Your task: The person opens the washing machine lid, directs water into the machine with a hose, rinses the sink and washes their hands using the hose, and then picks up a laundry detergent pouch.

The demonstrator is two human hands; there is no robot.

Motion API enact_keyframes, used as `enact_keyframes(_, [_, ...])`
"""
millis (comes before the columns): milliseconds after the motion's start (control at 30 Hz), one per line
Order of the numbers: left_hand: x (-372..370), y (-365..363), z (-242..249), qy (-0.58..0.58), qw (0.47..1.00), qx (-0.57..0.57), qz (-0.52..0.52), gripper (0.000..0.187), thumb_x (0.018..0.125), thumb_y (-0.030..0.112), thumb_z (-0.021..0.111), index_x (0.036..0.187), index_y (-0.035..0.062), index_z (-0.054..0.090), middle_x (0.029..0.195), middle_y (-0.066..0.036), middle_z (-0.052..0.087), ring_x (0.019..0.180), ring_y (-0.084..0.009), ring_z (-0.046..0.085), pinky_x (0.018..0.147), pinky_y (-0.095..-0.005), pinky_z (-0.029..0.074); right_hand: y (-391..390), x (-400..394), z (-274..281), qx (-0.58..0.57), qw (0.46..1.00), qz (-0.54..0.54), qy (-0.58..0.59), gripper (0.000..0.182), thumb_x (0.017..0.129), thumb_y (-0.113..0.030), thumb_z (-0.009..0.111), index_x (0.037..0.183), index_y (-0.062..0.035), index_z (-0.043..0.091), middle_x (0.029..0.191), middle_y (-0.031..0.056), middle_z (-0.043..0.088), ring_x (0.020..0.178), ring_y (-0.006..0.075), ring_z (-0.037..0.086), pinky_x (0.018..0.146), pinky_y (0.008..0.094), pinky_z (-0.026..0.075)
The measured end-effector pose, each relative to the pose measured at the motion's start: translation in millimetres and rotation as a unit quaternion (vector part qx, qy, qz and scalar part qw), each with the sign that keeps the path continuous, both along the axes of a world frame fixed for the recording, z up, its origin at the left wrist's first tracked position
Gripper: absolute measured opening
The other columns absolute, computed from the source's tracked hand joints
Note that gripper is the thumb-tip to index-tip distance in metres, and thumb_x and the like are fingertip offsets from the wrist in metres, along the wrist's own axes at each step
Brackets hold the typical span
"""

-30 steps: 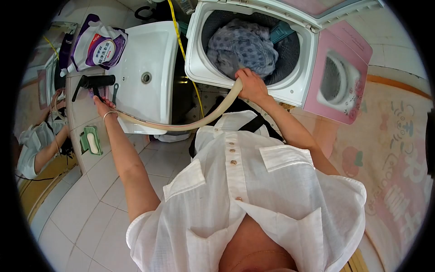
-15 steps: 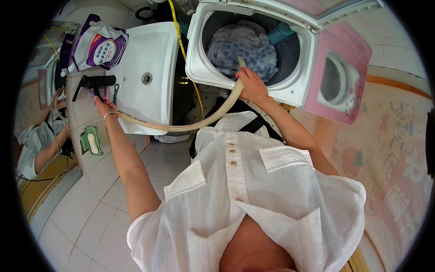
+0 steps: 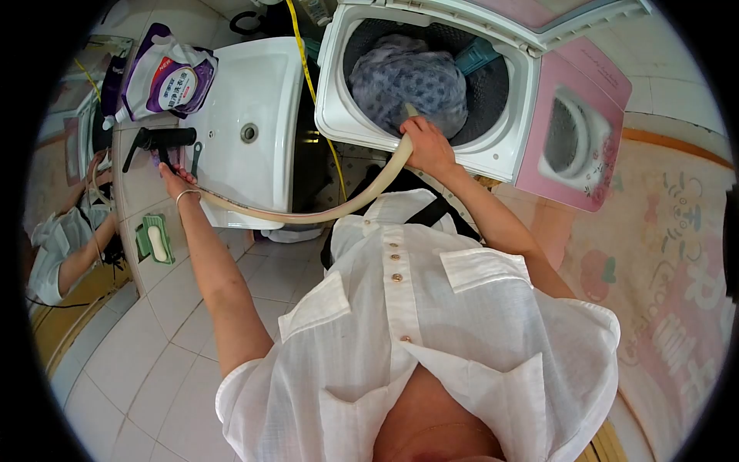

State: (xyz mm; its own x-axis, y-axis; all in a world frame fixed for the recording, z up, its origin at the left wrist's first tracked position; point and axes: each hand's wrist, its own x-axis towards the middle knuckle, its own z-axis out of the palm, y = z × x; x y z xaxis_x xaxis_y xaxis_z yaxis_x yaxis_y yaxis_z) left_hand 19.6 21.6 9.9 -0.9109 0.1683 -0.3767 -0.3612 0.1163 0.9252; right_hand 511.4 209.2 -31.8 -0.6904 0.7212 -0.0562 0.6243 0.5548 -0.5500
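A long cream hose [image 3: 331, 214] runs in a curve from the black faucet [image 3: 165, 138] to the washing machine's tub [image 3: 493, 96]. My right hand [image 3: 429, 146] is closed around the hose near its far end, which points down into the tub over a bundle of grey-blue patterned laundry [image 3: 412, 81]. Beside the faucet, my left hand [image 3: 178, 179] grips the hose's other end, near the spout; its fingertips are partly hidden. The faucet stands at the left side of the white sink [image 3: 231, 165].
A purple-and-white detergent pouch [image 3: 173, 81] stands behind the faucet. Soap lies in a green dish [image 3: 156, 240] at the left. The machine's lid [image 3: 554, 15] is raised; a pink panel [image 3: 589, 73] adjoins it. A yellow strap [image 3: 309, 81] hangs between sink and machine.
The laundry in the tub has shifted slightly to the left and its folds look different. Both hands and the hose stay almost where they were.
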Motion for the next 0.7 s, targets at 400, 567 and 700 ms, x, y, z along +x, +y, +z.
enact_keyframes(400, [0.3, -0.2, 0.7, -0.009, 1.0, -0.002, 0.0, 0.044, 0.084, 0.053, 0.049, 0.069, 0.0114, 0.046, 0.051, 0.001, 0.039, 0.041, -0.0107, 0.035, 0.038, -0.0241, 0.03, 1.2, -0.5, -1.1, 0.002, 1.0, 0.013, 0.016, 0.044, 0.065, -0.017, 0.068, 0.103, -0.0099, 0.046, 0.116, 0.0154, 0.045, 0.1, 0.0384, 0.05, 0.085, 0.045, 0.041])
enact_keyframes(567, [0.8, -0.1, 0.4, -0.007, 1.0, -0.006, 0.001, 0.044, 0.084, 0.053, 0.049, 0.069, 0.0116, 0.045, 0.052, 0.001, 0.039, 0.041, -0.0106, 0.035, 0.037, -0.0241, 0.03, 1.1, -0.5, -1.7, -0.015, 1.0, 0.0, 0.014, 0.046, 0.066, -0.016, 0.068, 0.105, -0.0101, 0.046, 0.121, 0.0163, 0.042, 0.106, 0.0376, 0.048, 0.089, 0.0442, 0.04])
enact_keyframes(700, [0.5, -0.1, -0.6, -0.002, 1.0, 0.001, -0.003, 0.044, 0.084, 0.053, 0.05, 0.068, 0.0122, 0.046, 0.052, 0.002, 0.039, 0.042, -0.0103, 0.035, 0.038, -0.0239, 0.03, 1.0, 0.2, -0.6, -0.008, 1.0, 0.004, 0.011, 0.048, 0.066, -0.017, 0.068, 0.107, -0.0105, 0.046, 0.123, 0.0164, 0.04, 0.108, 0.0374, 0.047, 0.091, 0.0438, 0.039])
